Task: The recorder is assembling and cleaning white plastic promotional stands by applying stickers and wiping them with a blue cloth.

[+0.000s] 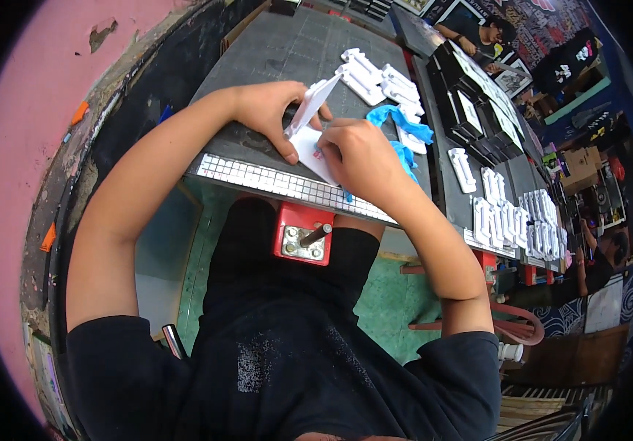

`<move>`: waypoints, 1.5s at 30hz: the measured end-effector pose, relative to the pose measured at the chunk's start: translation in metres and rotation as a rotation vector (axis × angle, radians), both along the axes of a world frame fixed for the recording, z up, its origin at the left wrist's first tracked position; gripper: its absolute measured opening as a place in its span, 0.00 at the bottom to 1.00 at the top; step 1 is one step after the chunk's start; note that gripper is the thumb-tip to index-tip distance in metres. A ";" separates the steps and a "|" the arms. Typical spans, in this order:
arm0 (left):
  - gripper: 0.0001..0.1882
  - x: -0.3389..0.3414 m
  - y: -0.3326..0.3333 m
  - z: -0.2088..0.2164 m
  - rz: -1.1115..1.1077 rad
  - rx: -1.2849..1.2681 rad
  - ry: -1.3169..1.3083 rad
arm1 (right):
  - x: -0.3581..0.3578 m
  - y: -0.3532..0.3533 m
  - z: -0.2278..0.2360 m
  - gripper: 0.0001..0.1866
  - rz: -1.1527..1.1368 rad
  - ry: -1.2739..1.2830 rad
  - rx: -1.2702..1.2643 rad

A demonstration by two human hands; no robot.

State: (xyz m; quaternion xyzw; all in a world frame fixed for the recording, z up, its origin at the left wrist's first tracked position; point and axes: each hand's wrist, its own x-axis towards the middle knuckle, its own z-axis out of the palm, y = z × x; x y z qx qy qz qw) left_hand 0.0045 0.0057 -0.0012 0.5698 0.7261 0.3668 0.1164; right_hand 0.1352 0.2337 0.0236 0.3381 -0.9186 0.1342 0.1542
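My left hand presses on a white folded card piece that lies on the dark cutting mat; its thumb rests on the lower flap. My right hand is closed over the card's right edge, fingers curled on it. One flap of the card stands up between both hands. A blue cloth or strip lies just right of my right hand.
Several white folded card pieces lie further back on the mat, and more sit on the table to the right. Black boxes line the right side. A red clamp grips the table edge. Another person sits far back.
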 end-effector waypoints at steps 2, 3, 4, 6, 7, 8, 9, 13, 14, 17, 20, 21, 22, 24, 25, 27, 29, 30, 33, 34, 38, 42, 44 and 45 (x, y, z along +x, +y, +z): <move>0.44 0.002 -0.003 0.000 0.032 0.001 -0.066 | -0.002 0.006 0.006 0.03 0.011 -0.085 -0.005; 0.44 0.001 -0.003 -0.001 0.042 -0.012 -0.008 | -0.002 0.005 0.006 0.03 0.049 -0.087 -0.020; 0.43 0.000 -0.003 -0.003 0.034 0.002 0.043 | -0.002 0.003 0.006 0.03 0.068 -0.091 -0.034; 0.43 -0.004 -0.003 -0.002 0.039 0.009 0.004 | 0.002 -0.003 0.001 0.03 0.028 -0.065 -0.002; 0.43 -0.003 -0.001 -0.002 0.029 0.005 -0.006 | 0.002 -0.005 0.002 0.03 -0.010 -0.036 0.024; 0.42 -0.005 -0.002 0.000 0.021 0.002 0.009 | -0.002 -0.002 0.007 0.03 -0.010 -0.006 0.074; 0.42 -0.003 -0.002 0.000 0.011 -0.001 0.032 | -0.003 -0.001 0.009 0.04 0.058 0.036 -0.029; 0.53 0.002 -0.002 0.004 0.058 -0.040 -0.110 | -0.010 0.002 0.018 0.04 -0.018 -0.254 -0.145; 0.53 0.005 -0.001 0.003 0.054 -0.037 -0.097 | -0.009 0.000 0.018 0.04 0.027 -0.173 -0.056; 0.47 0.003 -0.003 0.005 0.079 -0.040 -0.111 | -0.007 -0.008 0.018 0.03 -0.056 -0.072 0.150; 0.48 0.000 -0.004 0.002 0.058 -0.046 -0.002 | -0.006 -0.010 0.022 0.03 -0.083 -0.139 0.030; 0.49 0.000 -0.003 0.002 0.036 -0.022 0.012 | -0.005 -0.008 0.024 0.03 -0.079 -0.194 0.033; 0.49 0.000 -0.003 0.002 0.046 -0.011 -0.037 | -0.003 -0.008 0.024 0.03 0.036 -0.176 0.033; 0.50 0.003 -0.003 0.002 0.028 -0.017 -0.157 | 0.002 -0.008 0.022 0.03 0.099 -0.127 0.048; 0.51 0.003 -0.003 0.004 0.033 -0.038 -0.125 | 0.003 -0.007 0.022 0.04 0.076 -0.196 0.063; 0.49 0.005 -0.004 0.007 0.062 -0.047 0.004 | 0.003 -0.007 0.021 0.04 -0.002 -0.151 0.020; 0.48 0.006 -0.004 0.008 0.074 -0.085 -0.036 | 0.003 -0.006 0.020 0.05 -0.015 -0.169 0.003; 0.48 0.006 -0.004 0.008 0.090 -0.099 -0.070 | 0.002 -0.005 0.020 0.05 -0.020 -0.228 0.019; 0.42 0.004 -0.003 0.005 0.073 -0.037 -0.036 | -0.001 -0.002 0.019 0.06 0.006 -0.233 0.021; 0.40 0.004 -0.003 0.003 0.053 -0.011 -0.002 | -0.002 -0.002 0.018 0.06 -0.017 -0.222 0.043; 0.39 0.000 -0.001 -0.002 0.014 0.029 -0.012 | -0.010 0.004 0.015 0.05 -0.099 -0.138 -0.017; 0.48 -0.002 -0.001 -0.001 0.006 -0.011 0.012 | -0.009 0.009 0.007 0.06 0.038 -0.196 -0.106; 0.47 -0.003 -0.001 0.001 0.032 -0.038 -0.067 | -0.007 0.010 0.000 0.05 0.016 -0.039 -0.042; 0.46 -0.002 -0.001 0.001 0.026 -0.055 -0.103 | -0.007 0.011 -0.004 0.05 -0.002 0.001 -0.031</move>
